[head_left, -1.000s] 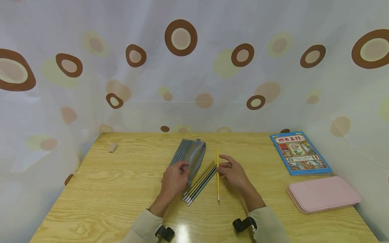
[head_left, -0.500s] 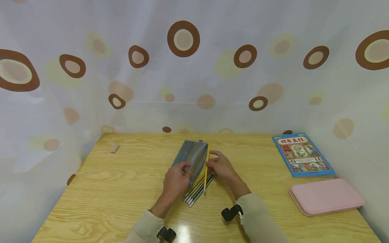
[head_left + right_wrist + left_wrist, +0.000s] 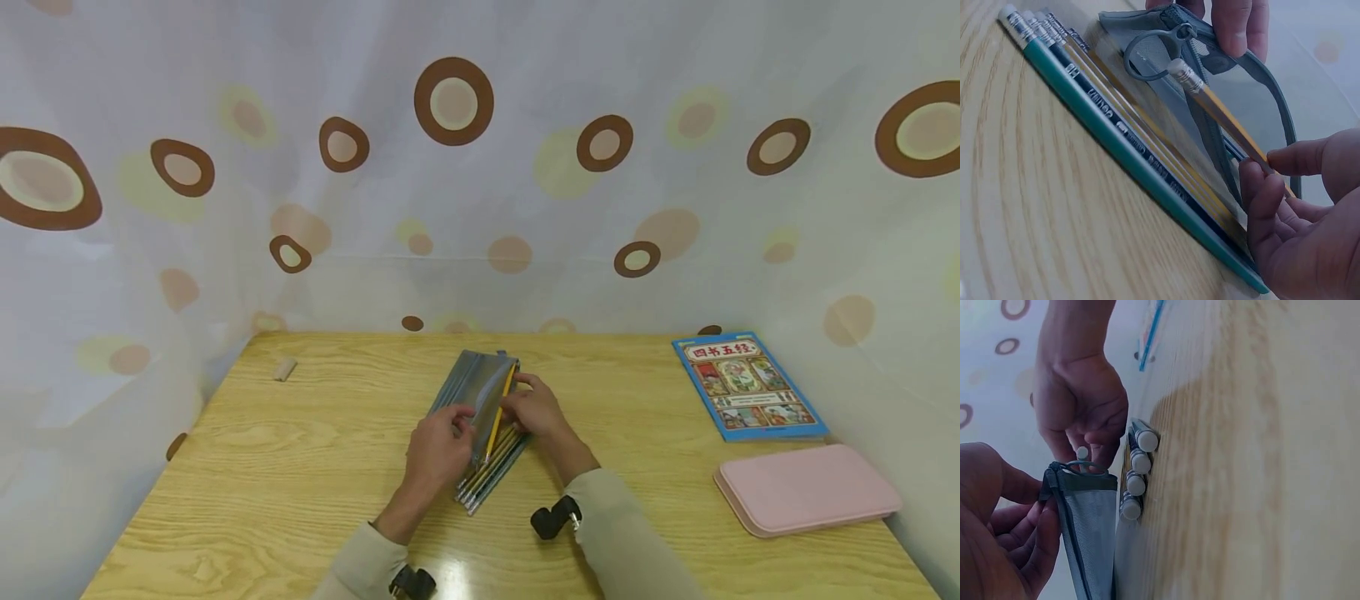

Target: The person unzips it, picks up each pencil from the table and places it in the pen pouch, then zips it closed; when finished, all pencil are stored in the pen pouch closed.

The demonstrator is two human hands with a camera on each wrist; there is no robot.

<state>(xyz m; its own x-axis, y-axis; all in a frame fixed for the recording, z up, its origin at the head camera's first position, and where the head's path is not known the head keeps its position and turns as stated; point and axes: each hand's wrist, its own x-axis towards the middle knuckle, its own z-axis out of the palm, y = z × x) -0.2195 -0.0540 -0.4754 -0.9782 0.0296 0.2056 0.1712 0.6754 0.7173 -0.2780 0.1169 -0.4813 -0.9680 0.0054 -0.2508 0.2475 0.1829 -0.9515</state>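
Note:
A grey-blue mesh pencil pouch (image 3: 463, 385) lies mid-table with its zip side facing right. My left hand (image 3: 437, 448) pinches the pouch's near edge, thumb and fingers on the rim in the left wrist view. Between the thumb and fingers of my right hand (image 3: 540, 412) is a yellow pencil (image 3: 1225, 119), its white eraser end towards me. It slants along the pouch's opening, beside the zip and metal-look ring (image 3: 1141, 56); whether its tip is inside is hidden. Several more pencils (image 3: 489, 482), one green (image 3: 1116, 150), lie side by side on the table right of the pouch.
On the right of the wooden table (image 3: 315, 517) lie a blue-edged book (image 3: 746, 385) and a pink case (image 3: 810, 490). A small tan block (image 3: 285, 369) sits at the far left. A patterned curtain (image 3: 375, 208) surrounds the table's back and sides.
My right hand has carried the yellow pencil leftward from beside the loose pencils to the pouch's opening, tilting it. My left hand stays at the pouch's near edge.

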